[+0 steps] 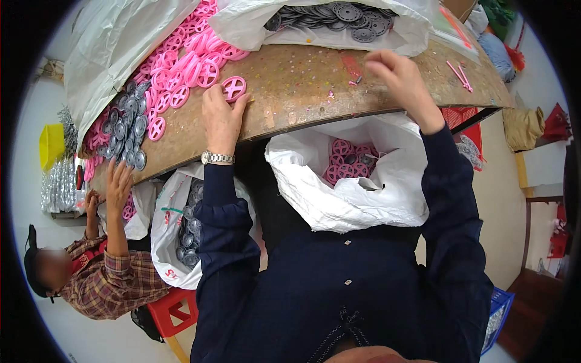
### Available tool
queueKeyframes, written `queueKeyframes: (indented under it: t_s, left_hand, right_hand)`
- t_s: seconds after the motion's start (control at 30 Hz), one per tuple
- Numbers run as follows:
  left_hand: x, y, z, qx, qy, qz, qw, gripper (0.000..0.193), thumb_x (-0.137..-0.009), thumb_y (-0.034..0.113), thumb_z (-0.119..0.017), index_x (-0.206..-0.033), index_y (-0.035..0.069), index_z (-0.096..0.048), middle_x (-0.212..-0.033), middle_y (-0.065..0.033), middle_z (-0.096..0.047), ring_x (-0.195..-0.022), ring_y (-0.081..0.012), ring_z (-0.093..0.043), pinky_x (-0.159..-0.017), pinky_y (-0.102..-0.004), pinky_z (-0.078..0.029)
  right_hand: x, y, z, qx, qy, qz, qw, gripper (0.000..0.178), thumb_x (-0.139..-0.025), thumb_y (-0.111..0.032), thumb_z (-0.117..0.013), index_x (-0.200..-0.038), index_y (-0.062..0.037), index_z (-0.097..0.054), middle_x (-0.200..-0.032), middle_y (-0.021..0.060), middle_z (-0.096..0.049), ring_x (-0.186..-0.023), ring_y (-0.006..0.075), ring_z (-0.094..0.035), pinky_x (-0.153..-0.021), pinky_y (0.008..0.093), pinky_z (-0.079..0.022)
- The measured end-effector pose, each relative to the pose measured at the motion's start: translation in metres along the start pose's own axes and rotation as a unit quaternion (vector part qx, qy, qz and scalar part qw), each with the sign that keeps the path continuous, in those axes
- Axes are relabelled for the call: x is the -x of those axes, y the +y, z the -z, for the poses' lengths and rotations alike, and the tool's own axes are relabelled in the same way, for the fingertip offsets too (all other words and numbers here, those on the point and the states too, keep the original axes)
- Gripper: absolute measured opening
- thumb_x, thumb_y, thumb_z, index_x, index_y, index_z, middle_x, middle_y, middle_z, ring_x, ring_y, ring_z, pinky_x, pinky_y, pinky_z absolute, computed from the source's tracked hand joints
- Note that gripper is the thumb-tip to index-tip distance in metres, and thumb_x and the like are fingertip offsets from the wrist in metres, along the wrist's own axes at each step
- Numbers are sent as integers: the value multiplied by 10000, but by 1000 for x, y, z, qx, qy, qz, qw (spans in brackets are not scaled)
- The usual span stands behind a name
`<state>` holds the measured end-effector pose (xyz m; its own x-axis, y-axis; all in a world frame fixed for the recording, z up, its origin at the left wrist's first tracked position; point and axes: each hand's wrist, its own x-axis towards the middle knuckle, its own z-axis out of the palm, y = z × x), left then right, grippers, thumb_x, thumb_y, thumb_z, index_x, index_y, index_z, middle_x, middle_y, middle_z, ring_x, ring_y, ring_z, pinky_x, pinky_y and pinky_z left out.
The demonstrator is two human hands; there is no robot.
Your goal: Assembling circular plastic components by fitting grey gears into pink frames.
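My left hand (220, 121), with a metal watch at the wrist, is closed at the table's near edge. Its thumb and finger grip a pink spoked wheel (234, 88). Over the table's right half, my right hand (399, 81) has its fingers curled together; what they hold, if anything, is hidden. Just beyond that hand lies a white sack with dark grey round discs (363, 35). A heap of pink wheels (172, 72) spreads on the left. In my lap, an open white sack (327, 209) contains pink wheels with grey centres (348, 162).
Grey discs (124, 124) lie heaped at the table's left end, where a co-worker's hand (118, 181) reaches. Another white sack (166, 242) with grey discs stands left of my lap, near a red stool (172, 311). Pink sticks (460, 75) rest on the table (290, 115) at right.
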<state>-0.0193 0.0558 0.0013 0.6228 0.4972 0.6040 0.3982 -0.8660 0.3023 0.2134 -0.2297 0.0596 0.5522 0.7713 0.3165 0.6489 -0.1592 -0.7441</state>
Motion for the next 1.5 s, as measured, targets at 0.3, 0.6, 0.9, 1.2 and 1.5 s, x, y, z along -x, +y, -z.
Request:
queueKeyframes:
  t_s: [0.3, 0.6, 0.9, 1.2, 1.5]
  left_hand:
    - [-3, -1, -17, -35, -2, -5, 999, 611, -830, 371, -741, -1242, -30, -534, -1166, -227, -591, -1098, -409, -532, -952, -476, -428]
    - [-5, -3, -20, -16, 14, -14, 1000, 512, -823, 344, -737, -1168, 3, -575, -1091, -210, -605, -1025, -401, -553, -894, -476, -446]
    - [-5, 20, -13, 58, 15, -33, 998, 551, -804, 304, -761, -1212, -16, -573, -1121, -216, -635, -1029, -358, -616, -897, -423, -489]
    - [20, 75, 8, 244, -23, -73, 967, 637, -777, 221, -778, -1299, 2, -487, -1139, -212, -582, -1022, -371, -608, -846, -425, -513]
    - [36, 110, 16, 305, -8, -117, 945, 647, -767, 182, -810, -1298, 16, -478, -1155, -195, -581, -1025, -354, -609, -851, -416, -517]
  right_hand:
    - [-92, 81, 0, 338, 175, -57, 923, 586, -864, -505, -651, -1147, 8, -658, -1150, 177, -664, -1047, 364, -634, -883, 443, -504]
    - [-117, 108, -11, 416, 115, -118, 894, 604, -822, -576, -649, -1133, -58, -673, -1229, 172, -631, -1090, 355, -634, -892, 464, -520]
    - [-84, 87, -10, 47, 187, -33, 981, 207, -859, -237, -691, -952, -52, -694, -832, 121, -717, -782, 250, -704, -688, 364, -529]
    - [3, -37, -57, 80, 166, 232, 955, 91, -870, -15, -664, -960, -24, -655, -885, 60, -705, -796, 174, -672, -700, 295, -521]
    - [35, -56, -71, 171, 120, 329, 921, 166, -771, -40, -694, -928, -58, -645, -1017, 61, -707, -881, 267, -658, -776, 364, -503]
